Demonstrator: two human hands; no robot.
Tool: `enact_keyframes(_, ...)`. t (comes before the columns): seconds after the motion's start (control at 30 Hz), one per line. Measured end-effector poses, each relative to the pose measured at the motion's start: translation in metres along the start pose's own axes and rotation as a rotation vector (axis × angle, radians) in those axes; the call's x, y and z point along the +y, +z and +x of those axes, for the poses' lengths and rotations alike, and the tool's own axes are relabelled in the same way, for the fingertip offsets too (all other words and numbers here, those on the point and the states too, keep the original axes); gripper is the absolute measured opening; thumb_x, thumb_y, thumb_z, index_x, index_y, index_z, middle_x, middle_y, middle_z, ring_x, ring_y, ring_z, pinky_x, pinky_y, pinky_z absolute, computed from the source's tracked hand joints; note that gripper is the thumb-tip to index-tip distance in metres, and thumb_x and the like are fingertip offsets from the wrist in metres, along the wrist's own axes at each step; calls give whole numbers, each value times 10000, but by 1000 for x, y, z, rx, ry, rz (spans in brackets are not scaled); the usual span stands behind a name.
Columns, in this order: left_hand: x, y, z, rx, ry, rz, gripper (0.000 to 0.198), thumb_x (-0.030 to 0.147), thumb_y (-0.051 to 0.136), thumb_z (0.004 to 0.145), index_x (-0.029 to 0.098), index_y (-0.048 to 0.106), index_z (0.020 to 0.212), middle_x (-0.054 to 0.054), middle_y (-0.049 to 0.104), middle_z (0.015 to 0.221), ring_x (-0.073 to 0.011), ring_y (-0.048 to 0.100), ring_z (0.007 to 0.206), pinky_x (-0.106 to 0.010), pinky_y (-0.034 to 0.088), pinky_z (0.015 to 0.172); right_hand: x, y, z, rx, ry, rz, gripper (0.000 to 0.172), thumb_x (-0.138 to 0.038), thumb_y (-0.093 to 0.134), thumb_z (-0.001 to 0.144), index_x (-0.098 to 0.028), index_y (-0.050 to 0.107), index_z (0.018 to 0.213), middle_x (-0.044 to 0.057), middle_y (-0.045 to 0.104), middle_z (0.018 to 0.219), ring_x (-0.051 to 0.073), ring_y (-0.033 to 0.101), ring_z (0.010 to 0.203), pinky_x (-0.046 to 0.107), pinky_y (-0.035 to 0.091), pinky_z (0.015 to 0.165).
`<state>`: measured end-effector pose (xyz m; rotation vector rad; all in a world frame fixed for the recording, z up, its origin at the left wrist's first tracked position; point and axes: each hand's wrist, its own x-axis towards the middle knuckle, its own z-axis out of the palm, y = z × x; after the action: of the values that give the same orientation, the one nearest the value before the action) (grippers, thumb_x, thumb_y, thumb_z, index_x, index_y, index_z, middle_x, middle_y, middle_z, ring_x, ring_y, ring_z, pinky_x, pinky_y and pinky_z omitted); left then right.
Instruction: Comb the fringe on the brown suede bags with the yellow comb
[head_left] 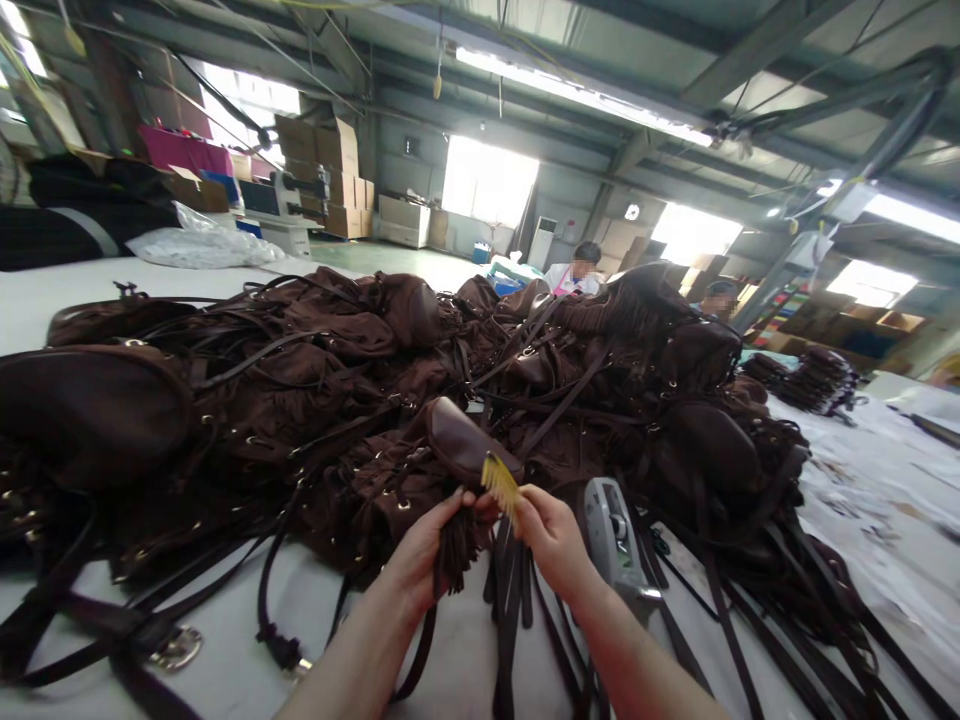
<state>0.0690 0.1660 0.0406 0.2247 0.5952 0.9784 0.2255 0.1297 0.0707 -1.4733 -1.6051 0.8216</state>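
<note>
The white counter [30,300] runs across the view and carries a broad heap of dark brown bags [360,335], with fringes, metal eyelets and long straps [506,620] trailing towards the wearer. Behind it, on the left, stands a stack of cardboard boxes [330,165]. A person [571,278] is visible beyond the heap, right of centre. Clear plastic wrapping [202,240] lies at the counter's far left.

The bag being handled [463,440] is at the near edge of the heap, in front of the wearer, its smooth rounded flap uppermost. A grey device [616,535] stands on the counter just right of the right hand; its function cannot be determined.

Both hands are occupied. The left hand [427,540] grasps the bag at its fringe [456,555], strands hanging below the fingers. The right hand [551,530] grips a yellow comb [501,485], teeth pointing up and left, close against the flap's lower edge; contact cannot be confirmed. A metal fitting [178,648] lies near left.
</note>
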Motion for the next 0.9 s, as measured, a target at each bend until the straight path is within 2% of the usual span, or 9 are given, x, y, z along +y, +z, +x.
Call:
enact_keyframes(0.1,-3,0,-1,-94,-54,-45,234,124,448,881,56,606,1039,-124,705,899,-194,685,827,-295,565,782,16,11,5,203,-226,-388,341,-483,499,872,-175,596,763,47,613,724,153,526,667,261,350,636)
enact_keyframes(0.2,-4,-7,0,-296,-115,-109,356,168,390,898,52,542,1198,-152,663,1090,-219,619,1048,-317,521,892,26,21,6,173,-347,-585,324,-455,476,904,-180,594,781,64,637,758,166,559,715,262,341,671)
enact_keyframes(0.3,-3,-19,1,-414,-143,-147,306,200,387,904,99,590,1109,-143,601,1229,-225,527,1186,-324,487,933,28,25,3,87,-370,-703,354,-476,455,913,-180,581,768,64,637,727,166,566,692,262,314,637)
enact_keyframes(0.43,1,-29,-2,-471,-201,-178,237,293,377,931,166,577,910,-97,565,1277,-227,488,1223,-285,531,777,25,24,-2,-37,-356,-783,360,-486,442,912,-179,587,796,68,652,731,174,582,688,270,284,613)
enact_keyframes(0.53,2,-28,-6,-421,-201,-159,233,323,404,932,185,501,771,-72,657,952,-205,601,1031,-312,522,789,23,26,-12,-172,-306,-814,383,-523,424,905,-189,608,872,74,674,764,174,590,681,270,269,595)
enact_keyframes(0.6,1,-24,-5,-367,-191,-157,283,319,438,929,197,425,674,10,543,592,-151,626,745,-327,501,849,24,31,-25,-273,-271,-827,405,-550,418,897,-201,619,854,67,680,752,167,586,653,266,256,574)
enact_keyframes(0.7,2,-17,2,-245,-50,-136,348,356,459,931,196,391,630,103,272,412,-68,393,388,-250,513,705,24,41,-49,-482,-341,-793,427,-589,449,863,-220,624,738,34,659,644,149,551,566,262,230,535)
enact_keyframes(0.77,6,-13,8,-168,110,-90,373,410,478,919,184,408,630,119,242,414,-40,258,327,-197,475,567,25,44,-60,-576,-408,-711,422,-603,488,835,-230,618,688,7,628,577,135,518,517,259,219,516)
enact_keyframes(0.9,14,-14,13,-216,64,-8,337,391,535,894,169,450,654,86,394,463,-44,382,361,-215,489,562,25,30,-42,-247,-260,-570,384,-533,515,850,-203,584,666,0,586,567,118,488,515,245,240,509)
